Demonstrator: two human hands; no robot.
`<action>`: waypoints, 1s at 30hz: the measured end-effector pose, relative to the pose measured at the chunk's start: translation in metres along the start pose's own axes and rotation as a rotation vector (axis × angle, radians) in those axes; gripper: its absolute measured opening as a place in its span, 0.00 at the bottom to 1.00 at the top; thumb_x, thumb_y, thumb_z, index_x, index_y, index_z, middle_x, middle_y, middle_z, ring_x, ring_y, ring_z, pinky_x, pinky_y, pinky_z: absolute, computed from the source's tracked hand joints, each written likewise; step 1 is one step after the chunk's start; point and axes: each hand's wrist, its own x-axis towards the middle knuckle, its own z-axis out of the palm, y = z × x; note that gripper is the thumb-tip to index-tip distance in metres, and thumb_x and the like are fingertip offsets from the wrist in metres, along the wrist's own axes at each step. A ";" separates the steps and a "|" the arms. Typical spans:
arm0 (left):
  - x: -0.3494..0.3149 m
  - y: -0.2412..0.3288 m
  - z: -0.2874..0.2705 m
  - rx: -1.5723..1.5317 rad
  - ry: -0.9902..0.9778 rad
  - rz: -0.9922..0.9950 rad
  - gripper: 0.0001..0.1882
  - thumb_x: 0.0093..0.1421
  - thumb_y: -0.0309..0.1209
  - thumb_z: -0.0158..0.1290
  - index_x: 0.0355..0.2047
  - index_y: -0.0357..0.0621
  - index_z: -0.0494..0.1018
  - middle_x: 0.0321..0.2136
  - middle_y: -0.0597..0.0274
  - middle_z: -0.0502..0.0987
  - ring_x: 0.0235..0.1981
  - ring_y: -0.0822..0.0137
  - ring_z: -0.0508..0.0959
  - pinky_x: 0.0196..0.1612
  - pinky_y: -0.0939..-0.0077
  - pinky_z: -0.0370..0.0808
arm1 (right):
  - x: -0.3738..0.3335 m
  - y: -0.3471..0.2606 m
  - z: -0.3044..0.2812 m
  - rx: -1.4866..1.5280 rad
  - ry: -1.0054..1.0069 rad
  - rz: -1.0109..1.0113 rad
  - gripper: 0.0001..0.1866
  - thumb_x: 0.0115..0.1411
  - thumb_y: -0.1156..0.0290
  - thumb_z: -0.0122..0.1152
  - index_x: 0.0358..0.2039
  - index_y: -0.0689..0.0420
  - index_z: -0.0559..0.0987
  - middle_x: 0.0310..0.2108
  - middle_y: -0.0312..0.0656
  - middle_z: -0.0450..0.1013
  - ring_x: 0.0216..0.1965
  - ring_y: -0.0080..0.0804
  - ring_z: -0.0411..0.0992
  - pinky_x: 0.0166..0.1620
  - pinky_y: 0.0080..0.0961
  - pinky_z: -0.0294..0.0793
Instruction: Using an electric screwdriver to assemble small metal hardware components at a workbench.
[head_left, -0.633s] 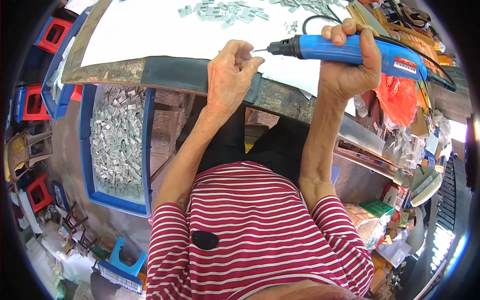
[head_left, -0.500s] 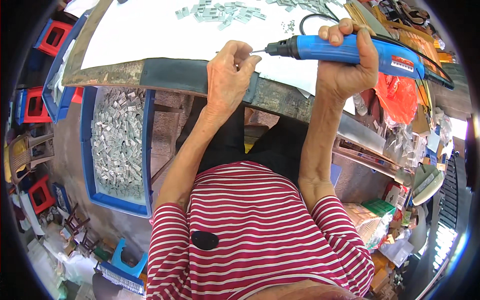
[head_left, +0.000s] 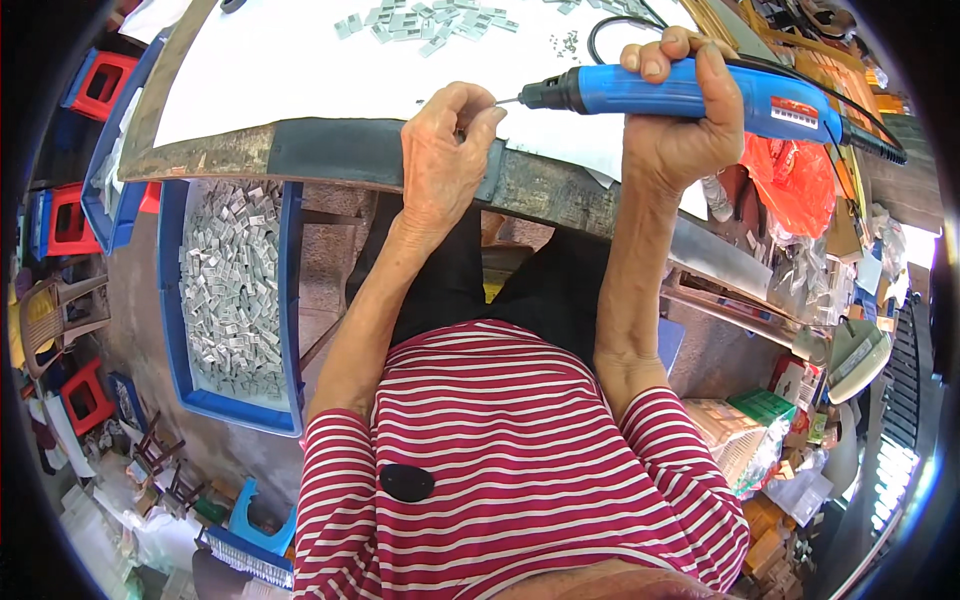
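Observation:
My right hand (head_left: 685, 145) is wrapped round a blue electric screwdriver (head_left: 640, 92), held level over the table's near edge with its black nose pointing left. Its thin metal bit (head_left: 508, 101) reaches the fingertips of my left hand (head_left: 440, 155). Thumb and forefinger there are pinched together, and the fingers hide whatever lies between them. Beyond my hands, a loose pile of small flat grey pieces (head_left: 430, 22) lies on the white table covering (head_left: 300, 65). Right of that pile are several tiny dark bits (head_left: 565, 43), perhaps screws, too small to be sure.
Left of my legs, below table height, stands a blue bin (head_left: 171, 300) full of similar grey pieces (head_left: 235, 290). A black cable (head_left: 594, 45) loops behind the screwdriver. A red plastic bag (head_left: 790, 185) is at the right. Red stools (head_left: 105, 80) stand far left.
The whole view has shifted slightly to the left and up. Both hands and the screwdriver keep nearly the same pose, with the bit still at my left fingertips.

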 end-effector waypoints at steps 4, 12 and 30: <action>0.000 -0.001 0.000 0.019 -0.013 0.005 0.04 0.52 0.24 0.55 0.27 0.36 0.72 0.22 0.62 0.73 0.22 0.73 0.70 0.27 0.79 0.69 | 0.000 -0.001 -0.003 -0.026 -0.008 0.008 0.07 0.55 0.72 0.51 0.35 0.57 0.70 0.29 0.46 0.68 0.26 0.33 0.65 0.37 0.37 0.64; 0.000 -0.008 -0.001 -0.005 -0.010 0.056 0.04 0.52 0.24 0.55 0.27 0.36 0.73 0.23 0.63 0.73 0.21 0.74 0.69 0.26 0.79 0.67 | -0.002 0.001 0.003 -0.036 -0.024 0.009 0.07 0.55 0.72 0.50 0.35 0.57 0.70 0.29 0.46 0.68 0.26 0.33 0.66 0.37 0.37 0.64; -0.003 -0.015 -0.008 -0.296 -0.060 -0.104 0.05 0.55 0.26 0.55 0.31 0.38 0.76 0.19 0.74 0.69 0.21 0.83 0.64 0.22 0.87 0.62 | 0.000 -0.001 0.016 -0.069 -0.051 0.000 0.07 0.55 0.72 0.50 0.34 0.58 0.70 0.29 0.46 0.68 0.26 0.32 0.66 0.36 0.36 0.64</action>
